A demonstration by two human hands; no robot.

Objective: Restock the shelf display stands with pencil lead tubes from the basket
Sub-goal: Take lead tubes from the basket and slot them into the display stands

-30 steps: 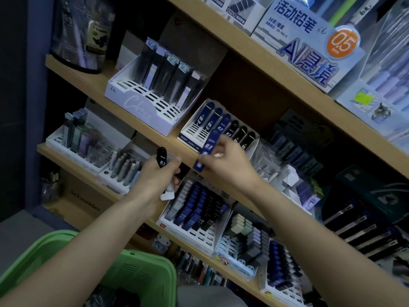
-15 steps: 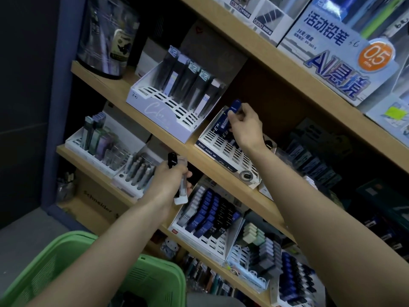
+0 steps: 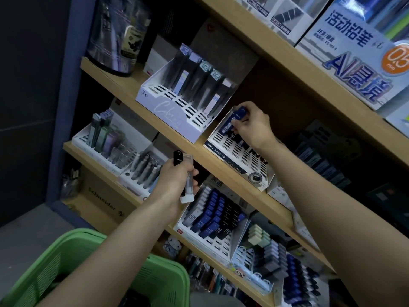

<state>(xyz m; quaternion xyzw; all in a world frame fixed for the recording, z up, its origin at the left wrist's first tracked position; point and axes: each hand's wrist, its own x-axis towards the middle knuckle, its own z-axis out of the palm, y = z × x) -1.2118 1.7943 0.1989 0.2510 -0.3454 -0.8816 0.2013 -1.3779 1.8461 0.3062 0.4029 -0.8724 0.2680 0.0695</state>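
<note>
- Right hand (image 3: 252,126) pinches blue lead tube (image 3: 234,121) at white display stand (image 3: 230,151), rear slots.
- Left hand (image 3: 177,181), at its 8 o'clock, grips black tube (image 3: 177,157) and clear tube (image 3: 188,192).

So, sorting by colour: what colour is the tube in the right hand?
The tube is blue; head view.
</note>
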